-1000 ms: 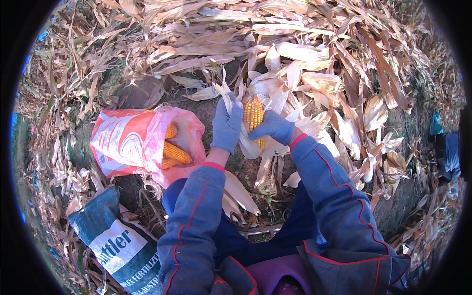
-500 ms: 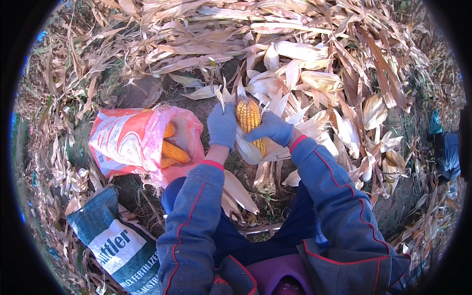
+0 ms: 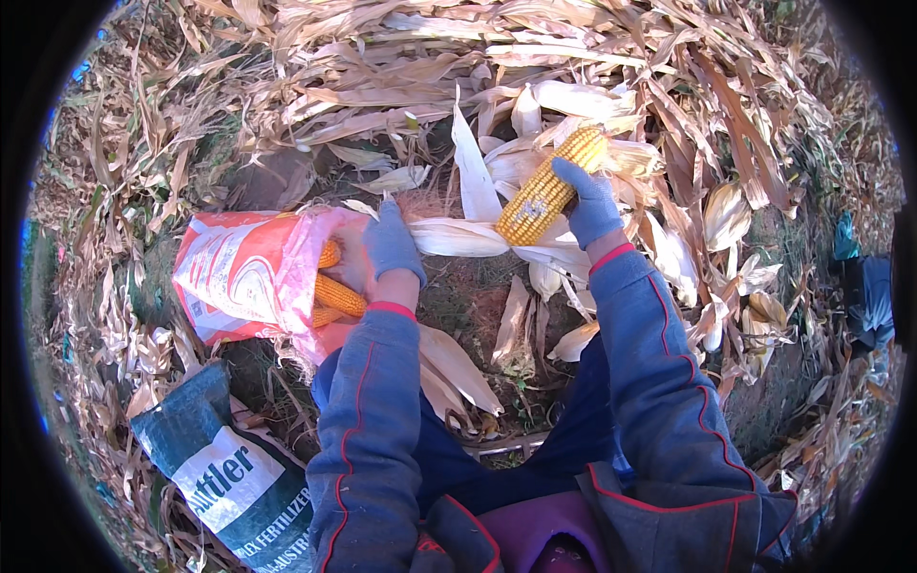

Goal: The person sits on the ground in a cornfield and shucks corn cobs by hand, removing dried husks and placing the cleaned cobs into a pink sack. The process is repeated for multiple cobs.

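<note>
- Right hand (image 3: 590, 202): closed around a yellow cob (image 3: 549, 186), raised over dry husks (image 3: 535, 115).
- Left hand (image 3: 392, 244): fingers together, gripping a pale husk (image 3: 458, 237) beside the orange sack (image 3: 244, 277) with cobs inside.

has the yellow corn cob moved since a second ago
Yes. The yellow corn cob in the right hand has swung up and right, away from the orange-and-white woven sack.

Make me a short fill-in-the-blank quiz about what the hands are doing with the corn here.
1. The right hand grips a yellow ____ of corn.
2. The left hand pulls a pale ____ away from it.
3. More cobs lie inside the open ____ sack.
4. Both hands wear ____ gloves.

Missing words: cob; husk; orange; blue
</note>
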Motion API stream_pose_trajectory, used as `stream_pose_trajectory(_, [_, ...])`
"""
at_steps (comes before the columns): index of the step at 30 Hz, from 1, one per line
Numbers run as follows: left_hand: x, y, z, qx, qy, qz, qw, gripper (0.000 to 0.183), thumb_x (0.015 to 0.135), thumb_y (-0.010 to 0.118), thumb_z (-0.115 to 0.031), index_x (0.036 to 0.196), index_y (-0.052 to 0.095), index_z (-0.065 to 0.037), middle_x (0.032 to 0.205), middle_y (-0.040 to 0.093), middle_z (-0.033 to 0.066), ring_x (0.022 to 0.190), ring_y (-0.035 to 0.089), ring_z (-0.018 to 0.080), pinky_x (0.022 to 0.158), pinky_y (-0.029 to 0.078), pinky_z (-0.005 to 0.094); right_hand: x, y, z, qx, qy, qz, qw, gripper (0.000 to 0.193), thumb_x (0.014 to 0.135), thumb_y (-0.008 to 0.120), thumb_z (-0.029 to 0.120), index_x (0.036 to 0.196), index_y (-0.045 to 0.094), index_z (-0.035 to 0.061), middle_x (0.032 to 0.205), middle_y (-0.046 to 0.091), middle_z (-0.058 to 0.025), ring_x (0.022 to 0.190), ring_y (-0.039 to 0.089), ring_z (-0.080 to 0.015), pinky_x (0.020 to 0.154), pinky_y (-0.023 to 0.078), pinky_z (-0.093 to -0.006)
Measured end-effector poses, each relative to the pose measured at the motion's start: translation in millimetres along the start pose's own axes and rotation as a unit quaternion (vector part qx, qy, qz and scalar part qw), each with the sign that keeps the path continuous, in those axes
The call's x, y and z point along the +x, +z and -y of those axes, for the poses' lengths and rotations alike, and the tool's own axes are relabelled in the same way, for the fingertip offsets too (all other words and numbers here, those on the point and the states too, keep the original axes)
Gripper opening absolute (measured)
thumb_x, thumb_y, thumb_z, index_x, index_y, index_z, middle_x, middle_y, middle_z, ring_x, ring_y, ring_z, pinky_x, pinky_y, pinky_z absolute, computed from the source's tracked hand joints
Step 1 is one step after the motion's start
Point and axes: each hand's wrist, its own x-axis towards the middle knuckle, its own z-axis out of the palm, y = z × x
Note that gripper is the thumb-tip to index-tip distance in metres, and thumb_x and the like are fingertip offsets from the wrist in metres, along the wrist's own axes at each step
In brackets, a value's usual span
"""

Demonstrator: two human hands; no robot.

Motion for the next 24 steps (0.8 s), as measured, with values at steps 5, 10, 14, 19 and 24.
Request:
stream_pose_trajectory(5, [-8.6, -9.4, -31.7, -0.152, -0.170, 0.031, 0.973, 0.040, 0.087, 0.047, -0.045, 0.098, 0.052, -0.006, 0.071, 0.055, 0.0071, 0.052, 0.052, 0.0196, 0.038, 0.040, 0.0302, 2.0, -23.4, 21.7, 0.065, -0.024, -0.084, 0.994, 0.044, 0.074, 0.072, 0.021, 0.109, 0.053, 0.0036, 0.096, 0.060, -0.0073, 0.086, 0.061, -0.0195, 0.076, 0.052, -0.0335])
stream_pose_trajectory(10, [-1.2, -10.5, -18.8, -0.324, -0.242, 0.116, 0.907, 0.038, 0.085, 0.053, -0.044, 0.101, 0.051, -0.009, 0.071, 0.053, 0.0054, 0.059, 0.056, 0.0184, 0.041, 0.042, 0.0286, 1.1, -24.2, 17.1, -0.046, -0.064, -0.095, 0.992, 0.042, 0.071, 0.075, 0.019, 0.105, 0.056, 0.0039, 0.092, 0.062, -0.0051, 0.081, 0.062, -0.0166, 0.071, 0.052, -0.0290])
stream_pose_trajectory(14, [-8.6, -5.2, -27.7, -0.213, -0.191, 0.115, 0.951, 0.038, 0.083, 0.056, -0.045, 0.095, 0.054, -0.009, 0.072, 0.053, 0.0032, 0.067, 0.057, 0.0145, 0.046, 0.042, 0.0264, 1.1, -16.5, 17.1, -0.218, -0.169, -0.118, 0.954, 0.043, 0.067, 0.078, 0.018, 0.101, 0.058, 0.0020, 0.089, 0.063, -0.0046, 0.075, 0.062, -0.0168, 0.068, 0.050, -0.0284])
stream_pose_trajectory(19, [-18.1, 5.9, -22.4, -0.017, -0.134, 0.310, 0.941, 0.054, 0.084, 0.049, -0.054, 0.109, 0.051, -0.007, 0.093, 0.058, 0.0090, 0.077, 0.060, 0.0183, 0.054, 0.045, 0.0275, -6.3, -1.1, 5.9, -0.507, -0.192, -0.135, 0.830, 0.065, 0.059, 0.079, 0.032, 0.108, 0.050, 0.0002, 0.094, 0.062, -0.0127, 0.081, 0.062, -0.0224, 0.071, 0.050, -0.0317])
stream_pose_trajectory(24, [-71.2, 25.2, -33.4, -0.106, -0.248, 0.508, 0.818, 0.065, 0.086, 0.037, -0.062, 0.121, 0.046, -0.008, 0.105, 0.060, 0.0115, 0.088, 0.061, 0.0234, 0.065, 0.050, 0.0358, -36.1, 42.1, -13.2, -0.452, -0.276, -0.056, 0.847, 0.062, 0.060, 0.078, 0.035, 0.106, 0.050, 0.0030, 0.096, 0.060, -0.0130, 0.085, 0.060, -0.0264, 0.074, 0.049, -0.0338])
